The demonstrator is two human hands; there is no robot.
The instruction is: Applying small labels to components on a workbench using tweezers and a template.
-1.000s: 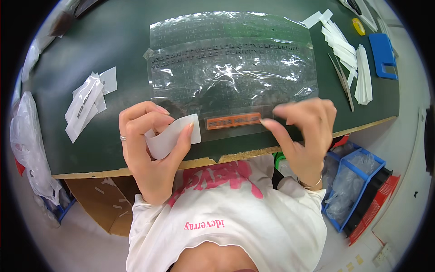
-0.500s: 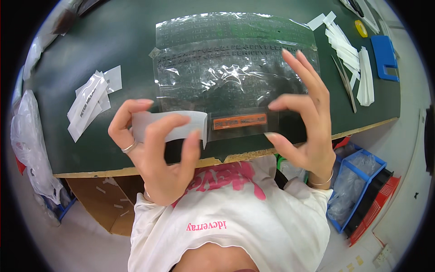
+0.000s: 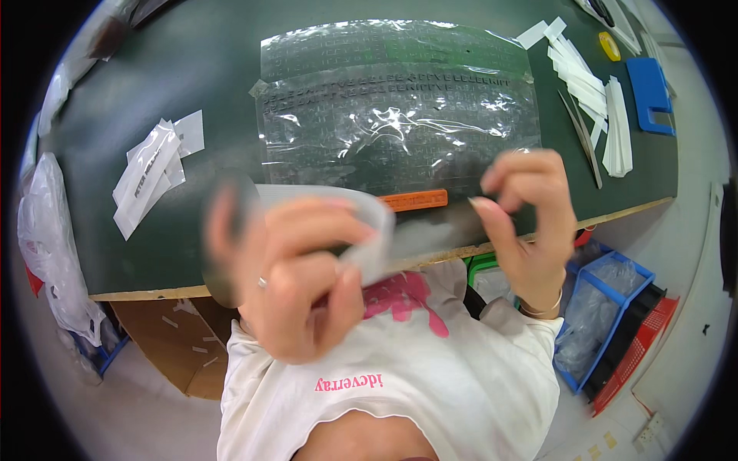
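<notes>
My left hand (image 3: 304, 284), smeared by motion, has its fingers curled around a pale, finely ribbed strip (image 3: 377, 246), bent over near the fingertips. A blurred dark rounded shape (image 3: 224, 265) shows beside that hand; I cannot make out what it is. My right hand (image 3: 530, 223) is closed, thumb and forefinger pinched at the right end of a blurred clear film (image 3: 438, 237) that spans between the hands. Just beyond the film, an orange bar with raised lettering (image 3: 417, 200) lies on the table, its left end hidden by the pale strip.
A large clear sheet (image 3: 400, 165) with rows of small letter shapes covers the table's middle. Printed labels (image 3: 150, 169) lie left. White strips (image 3: 576, 81), tweezers (image 3: 580, 138), a yellow roll (image 3: 609, 46) and a blue holder (image 3: 648, 88) lie right. Blue and red baskets (image 3: 630, 338) stand below the edge.
My left hand has moved right and nearer me, bending the pale strip. The clear film has come off the orange bar. My right thumb and forefinger have drawn together, its other fingers curling in.
</notes>
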